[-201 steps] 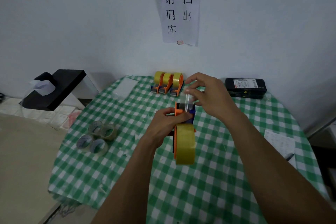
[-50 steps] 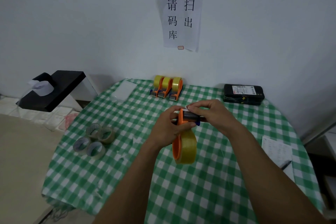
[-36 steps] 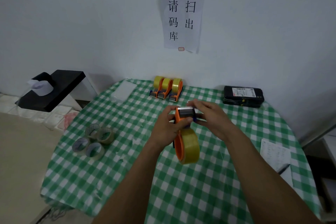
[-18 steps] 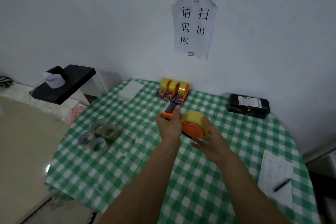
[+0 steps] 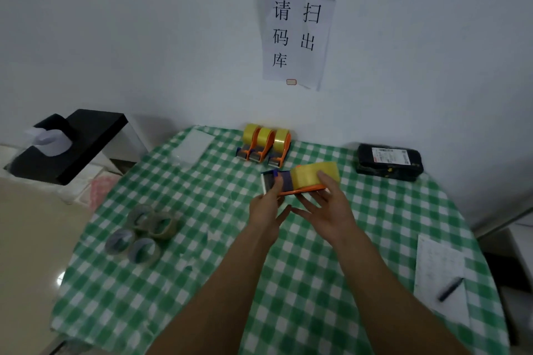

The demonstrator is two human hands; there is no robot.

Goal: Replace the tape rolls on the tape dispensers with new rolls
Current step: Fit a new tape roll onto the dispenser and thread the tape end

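Tape dispenser (image 5: 300, 181): the orange one lies on its side in both my hands, just above the table (image 5: 288, 297), toward the wall side.
New roll (image 5: 315, 171): yellow and full, it sits already on the wheel, so I judge this tape dispenser is loaded or almost loaded.
Left hand (image 5: 266, 207): it grips the blade end, with the thumb on the dark head. I think I hold there to steer the head and to keep the free tape end from slipping back.
Right hand (image 5: 328, 207): the fingers reach under the orange side plate and one finger lies over the new roll. This hand carries the weight and stops the roll from turning.
Finished row (image 5: 264, 145): three dispensers with yellow rolls stand side by side against the wall. Mine is near them, a little to the right, and I judge its place is beside them.
Old rolls (image 5: 141, 232): a few almost empty rolls lie together at the left, well apart, so they do not mix with the new ones.
Risk: my left fingers are close to the cutter, so I should set the tape dispenser down slowly.
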